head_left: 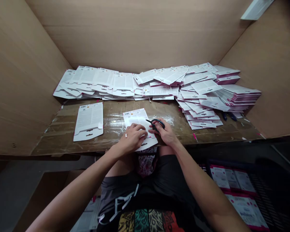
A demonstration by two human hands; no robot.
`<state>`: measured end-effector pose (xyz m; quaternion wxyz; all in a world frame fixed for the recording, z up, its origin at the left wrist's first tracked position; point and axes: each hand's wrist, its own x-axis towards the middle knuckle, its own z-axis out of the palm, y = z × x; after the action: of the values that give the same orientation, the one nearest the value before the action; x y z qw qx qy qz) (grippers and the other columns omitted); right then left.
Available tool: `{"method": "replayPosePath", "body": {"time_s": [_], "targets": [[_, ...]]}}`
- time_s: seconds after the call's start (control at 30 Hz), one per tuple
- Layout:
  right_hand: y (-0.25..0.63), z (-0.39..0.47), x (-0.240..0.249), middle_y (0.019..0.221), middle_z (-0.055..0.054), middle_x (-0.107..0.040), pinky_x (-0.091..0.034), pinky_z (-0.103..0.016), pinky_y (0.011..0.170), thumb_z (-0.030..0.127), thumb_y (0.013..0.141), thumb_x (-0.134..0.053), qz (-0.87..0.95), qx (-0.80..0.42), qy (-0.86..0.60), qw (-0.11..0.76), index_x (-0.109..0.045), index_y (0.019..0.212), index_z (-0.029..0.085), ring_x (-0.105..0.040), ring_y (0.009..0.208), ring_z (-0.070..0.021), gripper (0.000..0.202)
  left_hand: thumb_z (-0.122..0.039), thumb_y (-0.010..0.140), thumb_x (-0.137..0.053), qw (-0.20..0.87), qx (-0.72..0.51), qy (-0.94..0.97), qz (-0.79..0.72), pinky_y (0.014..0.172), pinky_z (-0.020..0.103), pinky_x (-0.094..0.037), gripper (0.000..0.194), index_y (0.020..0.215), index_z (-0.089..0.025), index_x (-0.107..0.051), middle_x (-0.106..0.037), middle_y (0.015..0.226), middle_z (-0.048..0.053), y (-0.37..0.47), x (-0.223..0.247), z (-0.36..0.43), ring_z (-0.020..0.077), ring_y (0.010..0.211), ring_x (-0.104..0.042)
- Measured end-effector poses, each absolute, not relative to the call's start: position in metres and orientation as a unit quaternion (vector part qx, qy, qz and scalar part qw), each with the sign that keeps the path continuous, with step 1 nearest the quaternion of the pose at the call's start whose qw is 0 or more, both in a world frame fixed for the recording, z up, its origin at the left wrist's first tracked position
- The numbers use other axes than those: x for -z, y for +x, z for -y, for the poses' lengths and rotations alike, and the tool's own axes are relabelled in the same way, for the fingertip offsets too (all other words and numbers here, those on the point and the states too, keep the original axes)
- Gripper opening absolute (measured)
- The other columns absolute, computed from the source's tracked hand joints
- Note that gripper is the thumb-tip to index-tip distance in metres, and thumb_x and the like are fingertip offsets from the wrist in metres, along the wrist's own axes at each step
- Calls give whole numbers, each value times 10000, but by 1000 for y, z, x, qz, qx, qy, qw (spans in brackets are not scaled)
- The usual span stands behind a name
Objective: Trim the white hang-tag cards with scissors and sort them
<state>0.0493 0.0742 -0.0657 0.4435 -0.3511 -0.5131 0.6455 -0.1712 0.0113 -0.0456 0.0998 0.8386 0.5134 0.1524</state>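
A flat white printed packet (135,116) with a hang hole lies in front of me at the table's front edge. My left hand (133,137) is on its lower part with the fingers bent and closed at its surface; the fingertips are partly hidden. In my right hand (166,131) is a pair of small dark-handled scissors (158,123), held by the loops beside the packet's right edge. Their tips point left over the packet. A similar packet (89,120) lies apart to the left.
Overlapping white packets (103,79) line the cardboard back wall (135,35). More are stacked in piles (241,95) at the right, near a dark-handled tool (229,116). Below right, a dark crate (263,183) holds packets. White strips (125,201) lie on my lap.
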Motion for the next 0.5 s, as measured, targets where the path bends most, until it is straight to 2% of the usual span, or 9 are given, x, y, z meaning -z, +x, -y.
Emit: {"method": "replayPosePath", "body": {"time_s": [0.07, 0.17, 0.3, 0.37, 0.43, 0.47, 0.5], "targets": [[45, -76, 69, 1102, -29, -665, -712, -408, 906, 698, 844, -834, 515, -645, -357, 438, -684, 1007, 248, -745, 1059, -220, 502, -301, 1065, -574, 112, -129, 838, -518, 975, 464, -514, 216, 1098, -266, -785, -711, 1201, 84, -163, 41, -20, 292, 1113, -581], [44, -74, 70, 1111, -32, -648, -704, -429, 941, 702, 840, -834, 518, -649, -354, 431, -670, 1009, 243, -734, 1065, -224, 516, -288, 1064, -549, 126, -90, 837, -526, 877, 433, -494, 217, 991, -241, -749, -685, 1098, 90, -156, 36, -35, 287, 1038, -565], [45, -72, 72, 1118, -37, -626, -701, -426, 936, 703, 854, -820, 525, -638, -352, 439, -670, 1002, 239, -712, 1061, -221, 510, -213, 1037, -524, 152, -44, 838, -522, 857, 416, -487, 201, 939, -208, -700, -665, 1098, 113, -157, 14, -35, 278, 1001, -574], [44, -72, 76, 1140, -46, -615, -701, -422, 937, 701, 891, -784, 536, -622, -358, 445, -680, 1014, 242, -698, 1073, -221, 487, -226, 1027, -564, 265, -25, 860, -436, 847, 381, -508, 168, 946, -214, -711, -691, 1082, 102, -160, -4, -14, 250, 952, -611], [42, -72, 80, 1167, -54, -604, -702, -420, 939, 697, 932, -739, 551, -600, -361, 453, -692, 1039, 252, -680, 1082, -221, 460, -308, 1008, -664, 417, -9, 868, -270, 856, 340, -543, 105, 1020, -244, -746, -735, 1081, 73, -163, -16, 17, 228, 948, -668], [41, -73, 82, 1178, -56, -598, -703, -417, 937, 694, 949, -718, 561, -589, -360, 457, -696, 1051, 259, -669, 1084, -222, 447, -360, 994, -710, 453, -21, 862, -228, 882, 334, -560, 148, 1097, -261, -751, -753, 1114, 64, -163, -18, 32, 232, 988, -695], [40, -73, 82, 1189, -58, -591, -705, -413, 931, 688, 965, -700, 572, -578, -357, 459, -698, 1064, 266, -659, 1083, -221, 433, -407, 987, -734, 448, -52, 857, -251, 930, 349, -572, 230, 1174, -273, -736, -760, 1178, 65, -163, -16, 46, 249, 1062, -710]]}}
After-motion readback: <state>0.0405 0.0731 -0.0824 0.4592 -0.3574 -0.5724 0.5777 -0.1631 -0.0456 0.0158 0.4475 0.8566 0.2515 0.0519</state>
